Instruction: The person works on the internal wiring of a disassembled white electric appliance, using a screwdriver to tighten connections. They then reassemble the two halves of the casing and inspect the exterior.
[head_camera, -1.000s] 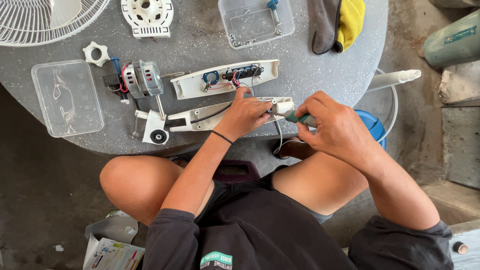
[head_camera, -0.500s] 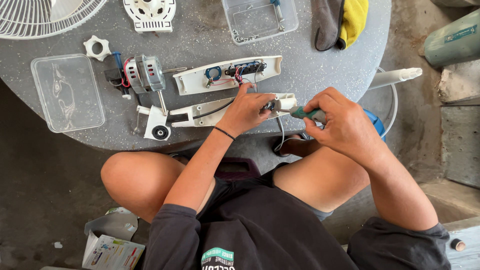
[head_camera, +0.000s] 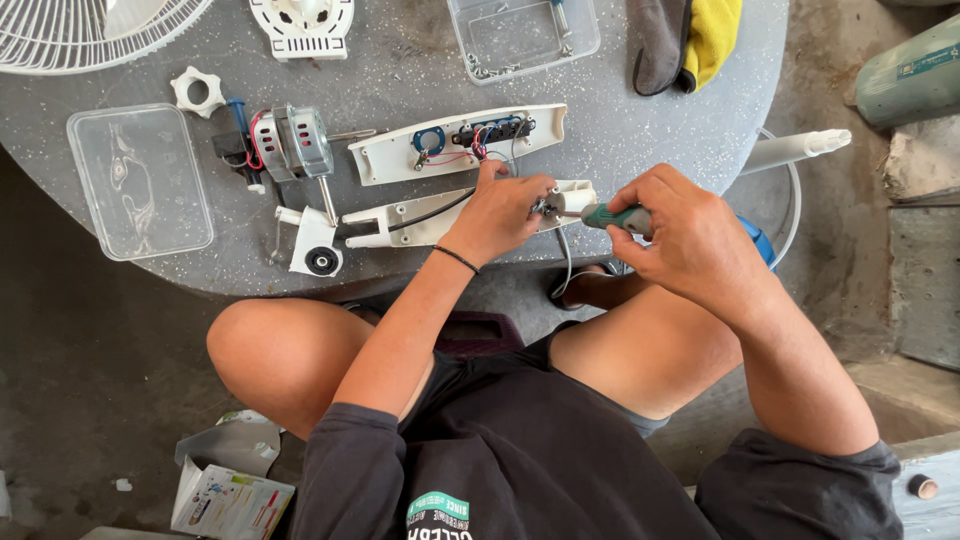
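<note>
I had my left hand (head_camera: 502, 212) stretched forward from a bent elbow, a thin dark band on the wrist, fingers closed down on the near end of the white housing half (head_camera: 420, 220) that lay along the front of the round grey worktop (head_camera: 620, 120). My right hand (head_camera: 685, 232) came in from the right with the wrist bent, curled tight around the green-handled screwdriver (head_camera: 612, 216), whose shaft pointed left to a spot beside my left fingertips. A black cable ran inside that housing half. Just behind it lay the other housing half (head_camera: 455, 145) with a row of dark switches and red wires, and to the left the fan motor (head_camera: 292, 142) with its shaft. A clear plastic tub (head_camera: 140, 180) sat at the left of the worktop with what looked like a few small parts inside; I could not tell what they were. A second clear tub (head_camera: 522, 35) at the far edge held small pieces along its near wall.
</note>
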